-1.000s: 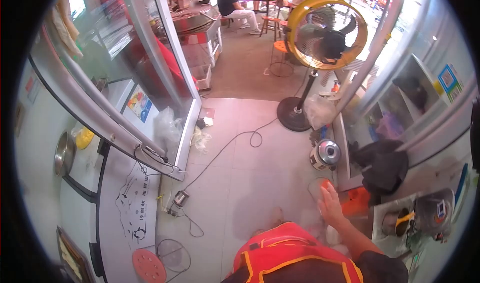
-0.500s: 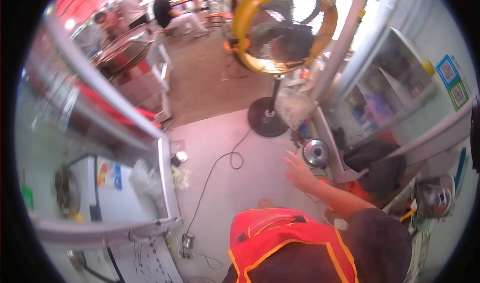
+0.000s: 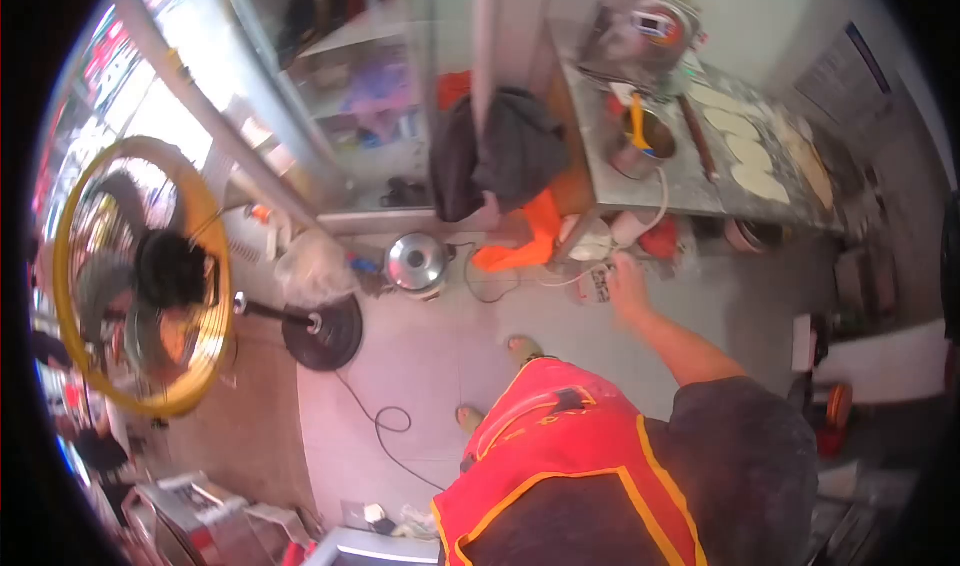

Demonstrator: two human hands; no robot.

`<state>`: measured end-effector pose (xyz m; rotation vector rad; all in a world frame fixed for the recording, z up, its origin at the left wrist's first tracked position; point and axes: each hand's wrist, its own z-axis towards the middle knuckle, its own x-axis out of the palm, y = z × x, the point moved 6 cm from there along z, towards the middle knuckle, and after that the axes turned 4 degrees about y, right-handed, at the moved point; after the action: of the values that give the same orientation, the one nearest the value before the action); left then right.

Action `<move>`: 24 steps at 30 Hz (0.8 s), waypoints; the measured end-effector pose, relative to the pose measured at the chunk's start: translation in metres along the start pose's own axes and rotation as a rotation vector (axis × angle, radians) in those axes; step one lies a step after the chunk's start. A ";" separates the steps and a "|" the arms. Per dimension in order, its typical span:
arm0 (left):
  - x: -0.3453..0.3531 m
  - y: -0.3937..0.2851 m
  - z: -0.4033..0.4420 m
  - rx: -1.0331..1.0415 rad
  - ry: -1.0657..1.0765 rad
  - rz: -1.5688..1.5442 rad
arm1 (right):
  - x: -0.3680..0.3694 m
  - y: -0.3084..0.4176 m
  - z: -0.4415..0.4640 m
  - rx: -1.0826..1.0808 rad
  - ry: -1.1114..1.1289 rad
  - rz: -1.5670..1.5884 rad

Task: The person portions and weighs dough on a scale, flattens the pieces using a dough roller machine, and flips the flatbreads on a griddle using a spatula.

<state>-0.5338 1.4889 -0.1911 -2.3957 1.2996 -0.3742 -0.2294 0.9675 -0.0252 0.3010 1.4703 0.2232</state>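
My right hand (image 3: 627, 284) is held out over the floor in front of the metal worktable (image 3: 640, 194), with its loosely extended fingers a little blurred. Nothing shows in it. Below the table's front edge, the hand appears near a pale hose or cord (image 3: 575, 282). On the table stand a metal pot (image 3: 641, 156) with a yellow-orange handled utensil (image 3: 637, 121) in it, a brown rolling pin (image 3: 698, 136) and several flat pieces of dough (image 3: 757, 180). My left hand is out of view.
A large yellow fan (image 3: 75, 296) on a black round base (image 3: 323, 334) stands at left, its cord (image 3: 385, 436) trailing across the floor. A round silver appliance (image 3: 416, 263) sits by the glass partition. Dark cloth (image 3: 500, 151) hangs beside an orange cloth (image 3: 525, 241).
My view has turned to the right: the fan has shifted to the left edge, and the worktable with dough has come into view. My right arm is still stretched out.
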 end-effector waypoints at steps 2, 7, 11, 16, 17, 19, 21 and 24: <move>0.037 -0.023 0.012 0.002 0.046 0.068 | -0.035 -0.051 0.025 0.085 -0.274 0.034; 0.154 -0.051 0.031 -0.042 0.108 0.150 | -0.093 -0.162 0.123 0.261 -0.283 0.050; 0.252 -0.055 0.036 -0.123 0.137 0.209 | -0.084 -0.237 0.185 0.214 -0.093 -0.225; 0.333 -0.064 0.041 -0.190 0.133 0.262 | -0.088 -0.265 0.224 0.166 -0.216 -0.024; 0.341 -0.066 0.041 -0.197 0.126 0.266 | -0.093 -0.265 0.226 0.153 -0.214 0.000; 0.352 -0.071 0.043 -0.205 0.119 0.271 | -0.104 -0.265 0.225 0.115 -0.224 -0.023; 0.354 -0.074 0.042 -0.200 0.113 0.267 | -0.111 -0.265 0.224 0.109 -0.193 -0.015; 0.342 -0.082 0.032 -0.186 0.092 0.261 | -0.119 -0.264 0.223 -0.019 -0.173 -0.136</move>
<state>-0.2778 1.2478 -0.1658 -2.3362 1.7337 -0.3017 -0.0274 0.6657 0.0150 0.1987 1.3109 0.0984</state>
